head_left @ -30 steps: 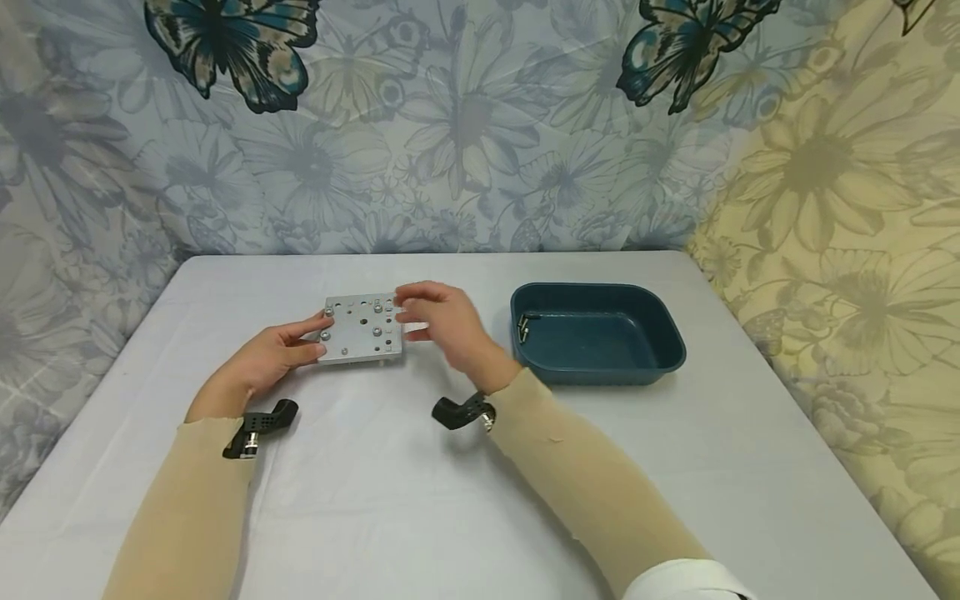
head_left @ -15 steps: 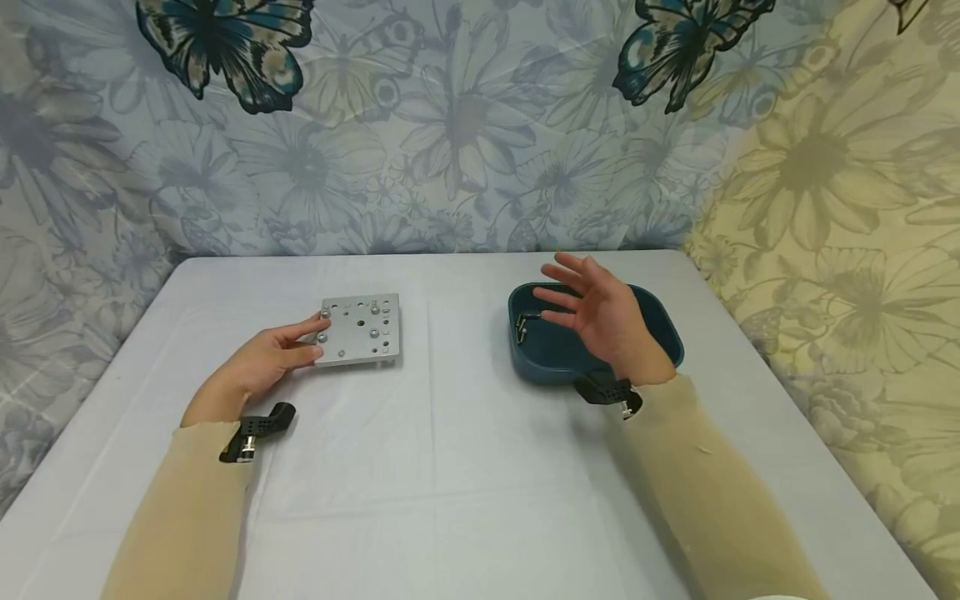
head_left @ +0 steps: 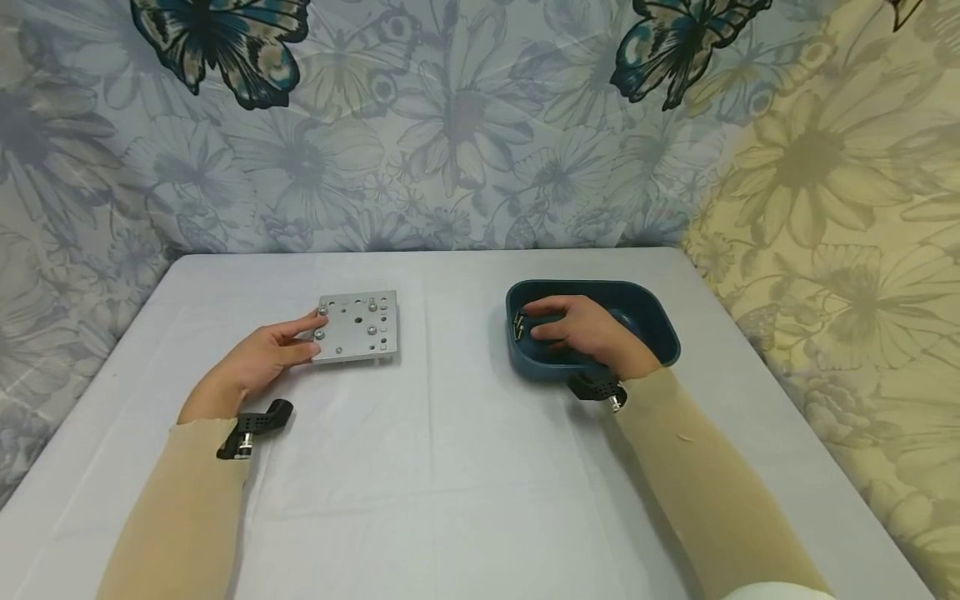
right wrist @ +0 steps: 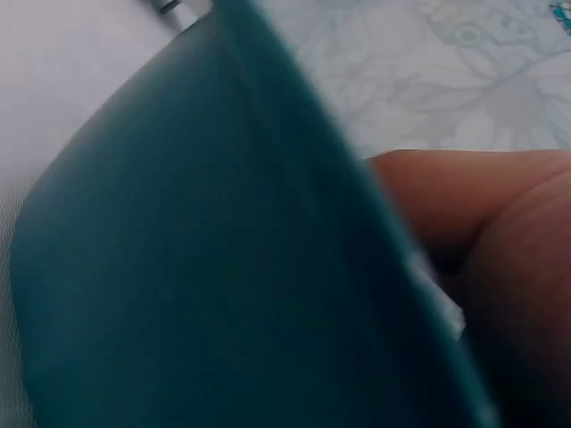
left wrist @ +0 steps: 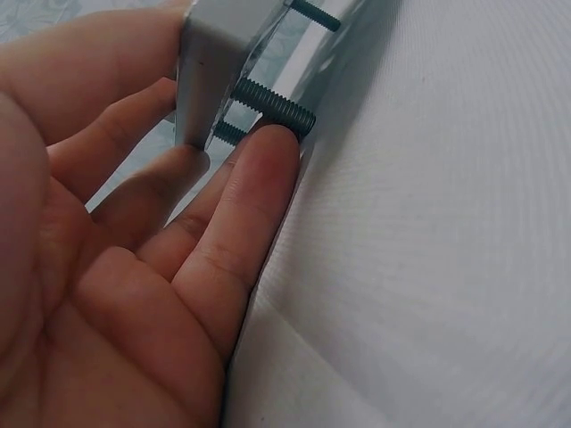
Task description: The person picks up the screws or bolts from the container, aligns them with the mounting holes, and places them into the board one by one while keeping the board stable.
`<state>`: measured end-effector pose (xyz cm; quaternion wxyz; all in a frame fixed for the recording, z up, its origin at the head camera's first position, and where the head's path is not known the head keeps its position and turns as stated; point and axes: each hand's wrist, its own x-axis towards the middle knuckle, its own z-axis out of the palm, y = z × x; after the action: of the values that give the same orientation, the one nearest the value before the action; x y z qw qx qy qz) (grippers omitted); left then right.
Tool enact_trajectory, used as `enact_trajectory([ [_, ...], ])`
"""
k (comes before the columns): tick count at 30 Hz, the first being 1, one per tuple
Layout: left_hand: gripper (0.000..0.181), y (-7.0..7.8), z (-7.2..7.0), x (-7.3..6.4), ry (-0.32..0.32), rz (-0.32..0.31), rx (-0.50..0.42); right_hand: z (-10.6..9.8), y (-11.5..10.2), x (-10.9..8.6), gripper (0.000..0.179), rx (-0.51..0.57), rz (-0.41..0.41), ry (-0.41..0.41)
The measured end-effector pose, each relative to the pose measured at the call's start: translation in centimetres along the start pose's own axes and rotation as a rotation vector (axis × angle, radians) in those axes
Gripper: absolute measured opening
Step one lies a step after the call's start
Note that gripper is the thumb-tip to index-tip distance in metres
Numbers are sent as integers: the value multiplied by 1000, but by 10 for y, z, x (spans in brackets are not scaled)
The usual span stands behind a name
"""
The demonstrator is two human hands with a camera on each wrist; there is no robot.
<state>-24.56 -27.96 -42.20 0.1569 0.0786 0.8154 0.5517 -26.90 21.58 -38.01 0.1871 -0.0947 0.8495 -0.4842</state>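
My left hand (head_left: pixel 258 360) grips the left edge of a silver metal plate (head_left: pixel 357 327) with holes and several screw heads on its face. In the left wrist view, threaded screws (left wrist: pixel 277 107) stick out from the plate's underside, and a fingertip lies against one of them. My right hand (head_left: pixel 588 329) reaches down into a dark teal plastic bin (head_left: pixel 660 312), fingers spread and slightly bent. Just left of its fingertips, a few small screws (head_left: pixel 518 326) lie at the bin's left end. The bin's wall (right wrist: pixel 178 250) hides most of that hand in the right wrist view.
A white cloth (head_left: pixel 450 467) covers the table, and its back edge meets a floral fabric backdrop (head_left: pixel 465 125). Black camera mounts (head_left: pixel 255 425) sit on both wrists, the right one close to the bin's front wall.
My right hand has gone from beside the plate rightward to above the bin, then down into it. The left hand stays on the plate.
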Motion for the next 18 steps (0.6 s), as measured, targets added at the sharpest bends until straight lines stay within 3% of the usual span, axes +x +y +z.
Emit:
enact_trajectory([
  [4,62,1,0,-1,-4,10,-15,2,0,6,52,-174,11,-42],
  [8,63,2,1,-1,-7,21,-36,3,2,10,48,-272,-3,-61],
  [18,61,0,1,1,-24,21,-56,9,6,18,46,-347,-80,-70],
])
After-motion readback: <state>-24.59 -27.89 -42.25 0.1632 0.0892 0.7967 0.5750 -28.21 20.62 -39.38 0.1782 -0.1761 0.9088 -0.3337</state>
